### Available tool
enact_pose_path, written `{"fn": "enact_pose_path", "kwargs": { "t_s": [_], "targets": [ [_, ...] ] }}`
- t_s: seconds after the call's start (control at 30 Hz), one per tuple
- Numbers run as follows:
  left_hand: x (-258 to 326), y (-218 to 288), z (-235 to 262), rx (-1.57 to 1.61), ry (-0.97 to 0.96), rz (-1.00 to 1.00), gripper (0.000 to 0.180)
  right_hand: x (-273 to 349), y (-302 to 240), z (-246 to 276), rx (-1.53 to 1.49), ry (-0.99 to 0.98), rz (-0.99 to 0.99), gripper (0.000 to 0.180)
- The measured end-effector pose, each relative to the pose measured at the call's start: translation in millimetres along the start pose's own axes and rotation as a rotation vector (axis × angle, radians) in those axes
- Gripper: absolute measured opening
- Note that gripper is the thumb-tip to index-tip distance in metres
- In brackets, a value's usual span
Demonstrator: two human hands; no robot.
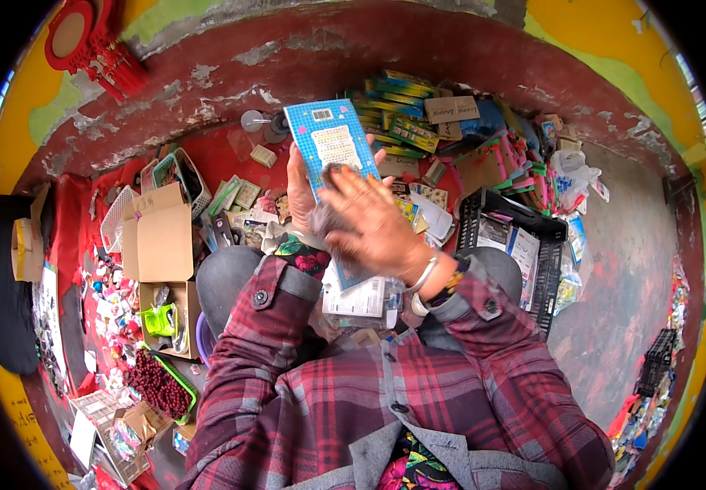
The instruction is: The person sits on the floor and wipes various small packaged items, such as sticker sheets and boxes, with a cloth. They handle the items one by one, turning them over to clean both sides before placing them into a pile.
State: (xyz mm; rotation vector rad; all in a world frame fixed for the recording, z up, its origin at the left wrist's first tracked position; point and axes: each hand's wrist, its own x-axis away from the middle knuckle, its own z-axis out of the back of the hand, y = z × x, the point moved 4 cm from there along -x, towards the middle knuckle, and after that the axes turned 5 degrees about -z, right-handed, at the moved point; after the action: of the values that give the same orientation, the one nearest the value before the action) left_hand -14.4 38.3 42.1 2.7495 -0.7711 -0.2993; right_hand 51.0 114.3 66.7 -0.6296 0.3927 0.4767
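Observation:
A flat blue checked book or box (308, 139), with a pale text panel and a barcode, is held up tilted above my lap. My left hand (297, 192) grips it from the left and behind, and some fingertips show past its right edge. Over its lower front lies my right hand (377, 229), pressing a dark grey cloth (328, 219) against the surface. The right fingers are slightly blurred. Below, between my knees, a white printed sheet or package (355, 300) lies among clear plastic.
A black crate (551, 245) with packages stands by my right knee. Yellow-green boxes (410, 135) are stacked by the far wall. To the left are an open cardboard box (159, 245), white baskets (194, 184) and a green tray (181, 376) of dark red beads. Small goods litter the floor.

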Motion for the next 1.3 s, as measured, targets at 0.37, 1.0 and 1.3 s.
{"fn": "enact_pose_path", "kwargs": {
  "t_s": [0.37, 1.0, 1.3],
  "targets": [
    [13.0, -20.7, -4.2, 0.012, 0.054, 0.062, 0.077, -10.7, 8.3, 2.8, 0.061, 0.038, 0.001, 0.063],
    [29.1, -43.2, 11.1, -0.358, 0.198, 0.204, 0.062, -21.2, 36.9, 28.0, 0.08, 0.215, -0.097, 0.055],
    [3.6, -15.5, 15.2, -0.045, 0.068, 0.052, 0.077, -2.0, 26.5, -6.7, 0.075, 0.101, -0.154, 0.058]
  ]
}}
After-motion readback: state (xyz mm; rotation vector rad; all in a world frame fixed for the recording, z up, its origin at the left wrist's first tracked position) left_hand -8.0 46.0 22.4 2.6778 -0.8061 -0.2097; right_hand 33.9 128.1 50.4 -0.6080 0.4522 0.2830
